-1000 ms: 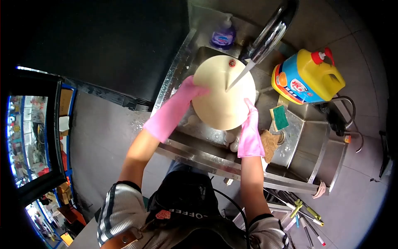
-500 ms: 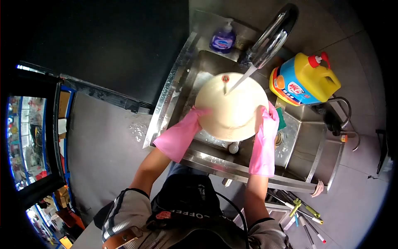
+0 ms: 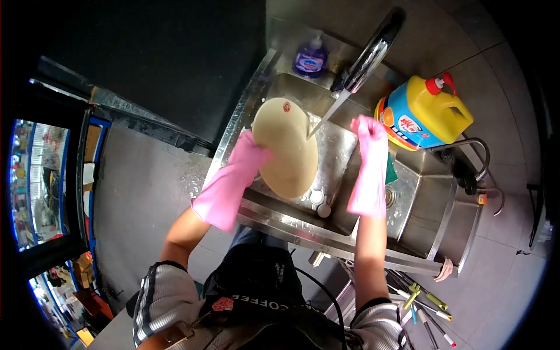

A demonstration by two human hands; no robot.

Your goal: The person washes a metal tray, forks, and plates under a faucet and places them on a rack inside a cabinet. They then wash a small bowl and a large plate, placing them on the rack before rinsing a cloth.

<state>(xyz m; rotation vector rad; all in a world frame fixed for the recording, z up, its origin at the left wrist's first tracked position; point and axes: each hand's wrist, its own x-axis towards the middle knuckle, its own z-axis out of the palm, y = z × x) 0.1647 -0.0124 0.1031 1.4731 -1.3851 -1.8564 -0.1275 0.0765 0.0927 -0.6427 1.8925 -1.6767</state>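
Observation:
A round cream-coloured chopping board (image 3: 286,153) with a small red sticker near its top is held tilted over the left basin of a steel sink (image 3: 335,153). My left hand (image 3: 249,153), in a pink rubber glove, grips its left edge. Water runs from the chrome faucet (image 3: 373,52) and meets the board's right side. My right hand (image 3: 370,131), also pink-gloved, is raised to the right, apart from the board. Its fingers are loosely bent and nothing shows in them. Two small white round pieces (image 3: 320,203) lie in the basin below the board.
A purple soap bottle (image 3: 310,58) stands behind the basin. The yellow detergent jug (image 3: 429,114) is at the sink's back right, with a green scouring pad (image 3: 391,171) near the divider. Long-handled tools (image 3: 423,303) lie at lower right. A dark panel (image 3: 169,64) rises on the left.
My right hand has let go of the board and moved up, away from it. My left hand has shifted the board leftward and tilted it, so it shows narrower.

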